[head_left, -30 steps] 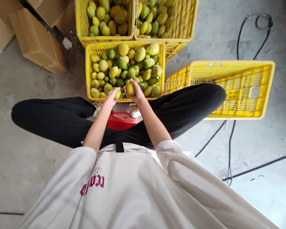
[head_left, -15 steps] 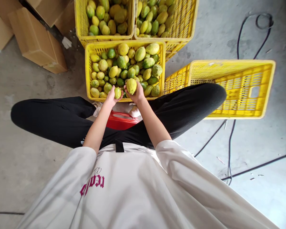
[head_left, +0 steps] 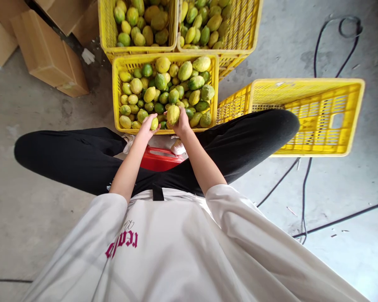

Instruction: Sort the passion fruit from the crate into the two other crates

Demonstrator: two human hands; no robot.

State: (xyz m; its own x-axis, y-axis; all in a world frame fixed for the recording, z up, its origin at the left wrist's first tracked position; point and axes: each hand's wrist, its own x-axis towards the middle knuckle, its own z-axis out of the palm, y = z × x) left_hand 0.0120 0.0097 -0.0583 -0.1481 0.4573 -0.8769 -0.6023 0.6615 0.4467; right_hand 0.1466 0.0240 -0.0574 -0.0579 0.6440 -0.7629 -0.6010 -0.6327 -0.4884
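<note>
My left hand (head_left: 148, 126) is closed around a small yellow-green lemon (head_left: 154, 123), its fingers curled along the fruit's side. A larger, bumpy yellow lemon (head_left: 173, 114) sits in my right hand (head_left: 182, 122), gripped from the right. Both hands are side by side over the near edge of a yellow plastic crate (head_left: 116, 94). Inside that crate lie many loose lemons (head_left: 149, 95), some yellow and some green. My palms are mostly hidden behind the fruit.
Two more yellow crates (head_left: 138, 49) with lemons stand behind. To the right, another yellow crate (head_left: 337, 138) is tilted beside my knee. Cardboard boxes (head_left: 47, 50) lie at upper left, black cables (head_left: 305, 193) on the floor at right. A red plastic object (head_left: 157, 161) is below me.
The lemon in my right hand has turned slightly and shifted a little left. My left hand has rotated, so less of its lemon shows.
</note>
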